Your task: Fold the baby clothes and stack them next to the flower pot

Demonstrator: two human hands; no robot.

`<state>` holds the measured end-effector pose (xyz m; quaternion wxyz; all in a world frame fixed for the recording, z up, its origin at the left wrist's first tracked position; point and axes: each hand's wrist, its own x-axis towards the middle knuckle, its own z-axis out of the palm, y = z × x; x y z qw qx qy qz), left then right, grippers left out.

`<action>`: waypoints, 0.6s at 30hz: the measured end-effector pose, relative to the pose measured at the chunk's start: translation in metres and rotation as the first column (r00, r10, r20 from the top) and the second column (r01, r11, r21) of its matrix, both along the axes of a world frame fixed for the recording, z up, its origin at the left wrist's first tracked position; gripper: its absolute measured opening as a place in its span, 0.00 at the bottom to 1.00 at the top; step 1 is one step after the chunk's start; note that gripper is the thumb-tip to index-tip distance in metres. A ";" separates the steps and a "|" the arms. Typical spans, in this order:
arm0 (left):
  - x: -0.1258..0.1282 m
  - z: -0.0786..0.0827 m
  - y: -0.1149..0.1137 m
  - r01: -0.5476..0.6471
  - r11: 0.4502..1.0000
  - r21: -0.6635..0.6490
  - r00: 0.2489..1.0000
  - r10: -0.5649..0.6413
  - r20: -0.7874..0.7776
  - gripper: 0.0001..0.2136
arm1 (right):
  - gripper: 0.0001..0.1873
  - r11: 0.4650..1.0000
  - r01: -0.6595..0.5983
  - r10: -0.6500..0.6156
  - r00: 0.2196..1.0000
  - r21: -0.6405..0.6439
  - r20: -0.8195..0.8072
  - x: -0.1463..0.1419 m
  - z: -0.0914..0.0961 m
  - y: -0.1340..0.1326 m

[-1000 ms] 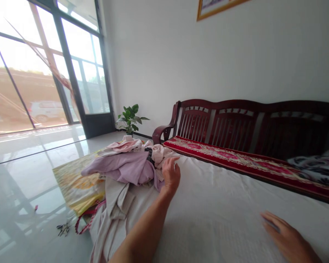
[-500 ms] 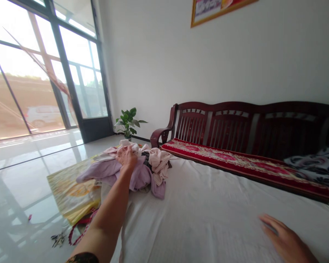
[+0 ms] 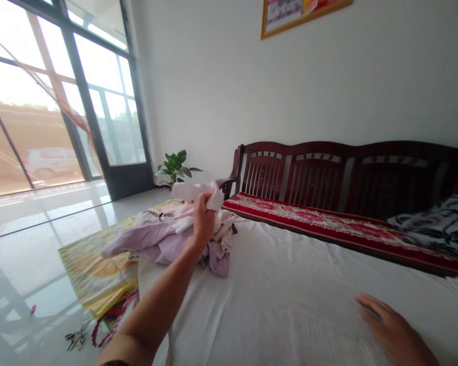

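Note:
My left hand (image 3: 204,213) is closed on a white garment (image 3: 187,191), lifted just above a clothes pile; its exact kind cannot be made out. Under the arm lies a lilac garment (image 3: 148,239), rumpled, with a pale striped garment (image 3: 222,231) at the pile's right side. The pile rests on the left end of a white sheet (image 3: 275,284). Over the sheet at the lower right is my right hand (image 3: 385,323), slightly blurred, fingers stretched out and thumb apart, holding nothing.
Behind the sheet stands a dark red wooden bench (image 3: 316,173) with a red floral cushion (image 3: 305,216). A patterned cloth (image 3: 442,223) lies on its right end. A yellow printed bag (image 3: 99,264) hangs at the left, near keys (image 3: 75,339). A potted plant (image 3: 177,168) is beyond.
My left hand has moved up and right from the pile, raising the white garment out of it. My right hand stays over the sheet, and the view has shifted slightly.

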<state>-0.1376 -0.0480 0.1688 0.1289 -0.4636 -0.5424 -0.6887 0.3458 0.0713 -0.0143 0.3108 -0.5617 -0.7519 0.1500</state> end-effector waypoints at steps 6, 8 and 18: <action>0.114 -0.046 -0.010 0.616 0.408 -0.674 0.453 -0.883 -0.120 0.27 | 0.26 0.999 -0.006 0.006 1.000 0.047 0.015 0.004 -0.007 0.003; 0.128 -0.065 -0.012 0.495 0.350 -0.796 0.389 -0.908 -0.157 0.27 | 0.26 0.998 -0.022 0.021 1.000 0.059 0.011 0.006 -0.011 0.005; 0.113 -0.143 0.025 -0.015 0.651 -0.759 0.860 -0.379 -0.342 0.15 | 0.25 0.994 -0.010 0.010 1.000 0.113 0.005 -0.006 -0.005 -0.011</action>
